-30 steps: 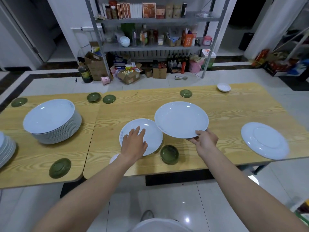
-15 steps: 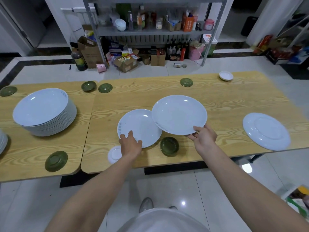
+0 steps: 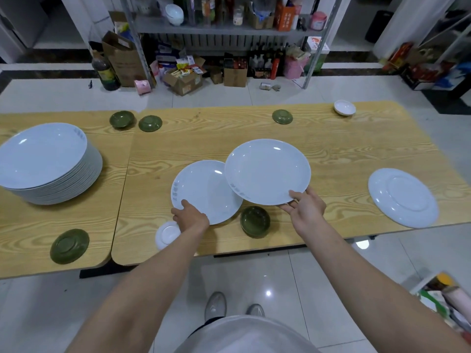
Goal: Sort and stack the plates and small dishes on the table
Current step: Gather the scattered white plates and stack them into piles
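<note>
My right hand grips the near rim of a large white plate, held tilted above the table. Its left edge overlaps a second white plate lying on the wooden table. My left hand clasps that second plate's near-left rim. A tall stack of white plates stands at the left. An upside-down white plate lies at the right. A small green dish sits between my hands, and a small white dish lies partly under my left wrist.
More green dishes lie at the front left and along the far edge. A small white dish sits at the far right. A metal shelf rack with boxes stands beyond the table.
My left hand slid from the middle of the lying plate back to its near-left rim and closed on it. My right hand kept the raised plate, shifting it slightly left over the other.
</note>
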`<action>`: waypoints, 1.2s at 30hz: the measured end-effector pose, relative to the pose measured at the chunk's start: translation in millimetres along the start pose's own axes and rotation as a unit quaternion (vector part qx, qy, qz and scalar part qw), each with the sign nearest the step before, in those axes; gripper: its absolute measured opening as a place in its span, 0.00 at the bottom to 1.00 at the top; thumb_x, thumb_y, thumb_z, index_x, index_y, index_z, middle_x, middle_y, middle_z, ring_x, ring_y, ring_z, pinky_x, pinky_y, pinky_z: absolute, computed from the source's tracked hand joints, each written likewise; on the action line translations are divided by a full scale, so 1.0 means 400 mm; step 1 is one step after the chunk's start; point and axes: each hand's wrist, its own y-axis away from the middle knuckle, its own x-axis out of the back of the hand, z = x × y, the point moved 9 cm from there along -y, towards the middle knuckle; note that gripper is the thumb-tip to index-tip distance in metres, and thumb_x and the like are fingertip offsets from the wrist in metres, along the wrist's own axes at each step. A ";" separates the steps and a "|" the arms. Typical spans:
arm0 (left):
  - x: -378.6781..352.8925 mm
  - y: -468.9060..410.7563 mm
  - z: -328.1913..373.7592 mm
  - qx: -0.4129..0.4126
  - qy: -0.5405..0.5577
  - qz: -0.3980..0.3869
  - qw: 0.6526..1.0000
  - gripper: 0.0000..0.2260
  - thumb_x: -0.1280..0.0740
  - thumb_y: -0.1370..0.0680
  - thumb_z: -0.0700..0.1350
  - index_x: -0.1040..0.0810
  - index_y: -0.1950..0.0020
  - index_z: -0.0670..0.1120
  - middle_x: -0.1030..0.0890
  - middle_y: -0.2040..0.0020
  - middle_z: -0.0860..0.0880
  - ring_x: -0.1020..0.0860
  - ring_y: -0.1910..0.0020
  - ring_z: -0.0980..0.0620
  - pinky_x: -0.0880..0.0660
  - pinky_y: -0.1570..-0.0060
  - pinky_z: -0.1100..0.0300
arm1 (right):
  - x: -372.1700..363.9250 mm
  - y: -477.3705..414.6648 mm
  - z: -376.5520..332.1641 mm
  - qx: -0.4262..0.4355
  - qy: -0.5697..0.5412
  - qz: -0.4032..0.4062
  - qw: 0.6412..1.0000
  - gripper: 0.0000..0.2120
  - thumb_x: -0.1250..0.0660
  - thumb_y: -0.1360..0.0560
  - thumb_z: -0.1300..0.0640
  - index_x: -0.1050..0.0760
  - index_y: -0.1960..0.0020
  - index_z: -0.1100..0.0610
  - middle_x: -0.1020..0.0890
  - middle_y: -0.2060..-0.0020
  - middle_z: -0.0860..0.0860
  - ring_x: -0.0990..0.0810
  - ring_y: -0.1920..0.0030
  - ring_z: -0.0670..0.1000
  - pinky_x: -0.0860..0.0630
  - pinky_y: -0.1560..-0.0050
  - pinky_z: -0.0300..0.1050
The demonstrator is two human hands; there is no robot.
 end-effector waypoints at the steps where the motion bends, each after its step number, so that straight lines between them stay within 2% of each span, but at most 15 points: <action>1: -0.002 -0.005 -0.001 0.001 0.004 0.000 1.000 0.25 0.35 0.24 0.36 0.39 0.29 0.42 0.40 0.32 0.37 0.34 0.35 0.39 0.29 0.47 0.50 | -0.002 -0.002 0.001 -0.001 0.002 -0.002 1.000 0.28 0.36 0.25 0.75 0.30 0.28 0.58 0.18 0.50 0.52 0.16 0.52 0.59 0.16 0.61 0.57; 6: 0.005 -0.020 -0.034 0.033 0.110 0.021 0.993 0.38 0.35 0.25 0.33 0.50 0.20 0.50 0.38 0.28 0.42 0.28 0.37 0.39 0.28 0.42 0.49 | -0.007 -0.013 0.005 -0.006 0.011 -0.005 1.000 0.29 0.36 0.25 0.75 0.30 0.27 0.58 0.18 0.51 0.52 0.16 0.53 0.59 0.17 0.63 0.55; 8: 0.006 -0.024 -0.045 0.043 0.155 0.032 0.987 0.41 0.34 0.27 0.32 0.50 0.20 0.52 0.36 0.29 0.43 0.27 0.37 0.39 0.26 0.42 0.48 | -0.006 -0.018 0.007 -0.007 0.012 -0.004 1.000 0.29 0.36 0.25 0.75 0.31 0.27 0.58 0.18 0.50 0.53 0.16 0.53 0.59 0.17 0.62 0.55; 10: 0.006 -0.031 -0.057 0.055 0.193 0.045 0.979 0.39 0.35 0.28 0.32 0.45 0.22 0.52 0.32 0.31 0.44 0.27 0.37 0.39 0.24 0.42 0.46 | -0.004 -0.020 0.007 -0.008 0.012 -0.005 1.000 0.29 0.37 0.25 0.75 0.31 0.27 0.58 0.18 0.48 0.54 0.16 0.53 0.59 0.17 0.63 0.55; 13: 0.006 -0.039 -0.079 0.085 0.296 0.057 0.950 0.32 0.38 0.30 0.32 0.35 0.28 0.53 0.24 0.36 0.47 0.24 0.42 0.41 0.20 0.47 0.44 | -0.001 -0.022 0.007 -0.013 0.017 -0.004 1.000 0.28 0.36 0.24 0.74 0.31 0.27 0.58 0.19 0.42 0.57 0.17 0.50 0.60 0.17 0.63 0.54; 15: 0.002 -0.039 -0.087 0.094 0.359 0.049 0.927 0.30 0.40 0.30 0.32 0.29 0.32 0.55 0.21 0.40 0.50 0.22 0.45 0.42 0.18 0.55 0.44 | 0.000 -0.021 0.007 -0.015 0.015 -0.006 1.000 0.28 0.36 0.24 0.74 0.31 0.27 0.58 0.20 0.40 0.58 0.17 0.50 0.60 0.17 0.63 0.54; 17: -0.004 -0.039 -0.089 0.095 0.404 0.037 0.909 0.28 0.43 0.30 0.30 0.24 0.38 0.56 0.20 0.45 0.52 0.21 0.48 0.42 0.18 0.68 0.49 | -0.002 -0.018 0.006 -0.016 0.010 -0.012 1.000 0.28 0.36 0.24 0.74 0.32 0.26 0.59 0.20 0.40 0.58 0.17 0.50 0.60 0.17 0.63 0.54; 18: -0.006 -0.039 -0.091 0.092 0.418 0.030 0.903 0.28 0.43 0.30 0.29 0.23 0.40 0.56 0.21 0.47 0.53 0.21 0.49 0.42 0.20 0.72 0.52 | -0.004 -0.016 0.005 -0.017 0.010 -0.017 1.000 0.28 0.36 0.24 0.74 0.32 0.26 0.58 0.20 0.40 0.58 0.17 0.49 0.60 0.16 0.62 0.55; 23: -0.003 -0.032 -0.093 0.070 0.469 0.001 0.881 0.34 0.41 0.32 0.22 0.22 0.38 0.56 0.21 0.49 0.56 0.20 0.50 0.42 0.19 0.70 0.56 | -0.010 -0.005 -0.009 -0.020 0.004 -0.045 0.999 0.28 0.35 0.24 0.74 0.32 0.26 0.58 0.19 0.42 0.57 0.18 0.46 0.61 0.19 0.49 0.64; 27: 0.002 -0.017 -0.081 0.055 0.495 -0.016 0.867 0.34 0.41 0.32 0.21 0.21 0.40 0.55 0.20 0.43 0.51 0.19 0.48 0.40 0.18 0.65 0.54 | -0.007 0.003 -0.027 -0.015 0.003 -0.056 0.998 0.28 0.35 0.24 0.74 0.32 0.26 0.59 0.19 0.45 0.55 0.18 0.47 0.61 0.19 0.49 0.63; 30: 0.005 -0.002 -0.071 0.054 0.518 -0.016 0.854 0.35 0.41 0.32 0.21 0.23 0.39 0.57 0.21 0.45 0.51 0.19 0.48 0.40 0.19 0.67 0.55 | -0.002 0.012 -0.035 -0.014 -0.003 -0.064 0.998 0.28 0.35 0.24 0.74 0.32 0.26 0.59 0.19 0.47 0.53 0.18 0.47 0.61 0.19 0.49 0.64; 33: 0.013 0.015 -0.077 0.077 0.540 -0.004 0.838 0.41 0.40 0.30 0.21 0.32 0.26 0.56 0.24 0.43 0.51 0.19 0.47 0.40 0.19 0.70 0.55 | 0.004 0.020 -0.044 -0.011 -0.002 -0.070 0.997 0.28 0.35 0.24 0.74 0.32 0.26 0.59 0.19 0.45 0.54 0.17 0.47 0.61 0.18 0.52 0.61; 36: 0.016 0.034 -0.082 0.082 0.561 -0.008 0.824 0.42 0.39 0.30 0.21 0.36 0.25 0.57 0.26 0.37 0.48 0.16 0.58 0.45 0.19 0.69 0.54 | 0.010 0.028 -0.062 0.014 0.010 -0.076 0.997 0.29 0.35 0.24 0.73 0.32 0.26 0.59 0.18 0.46 0.54 0.16 0.49 0.59 0.16 0.57 0.57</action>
